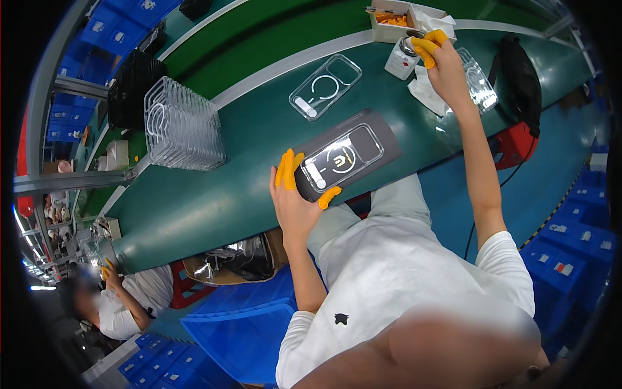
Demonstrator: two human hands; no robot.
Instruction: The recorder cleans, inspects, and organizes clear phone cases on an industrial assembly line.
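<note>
A clear phone case (pixel 372 150) with a white ring lies on a dark grey pad (pixel 387 137) on the green table. My left hand (pixel 295 201), with yellow finger cots, straddles the left end of that case; its fingers are spread, thumb at the near edge and the others at the far corner. At the back right my right hand (pixel 444 65) has its cot-covered fingers bent together at the top of a small white bottle (pixel 399 63). Whatever sits between those fingertips is hidden.
Beyond the pad lies another clear case (pixel 345 70). A row of clear cases (pixel 184 129) stands at left. White paper (pixel 427 94), more clear cases (pixel 478 84), a black pouch (pixel 520 84) and a box of orange pieces (pixel 391 19) are at right. A co-worker (pixel 123 301) sits far left.
</note>
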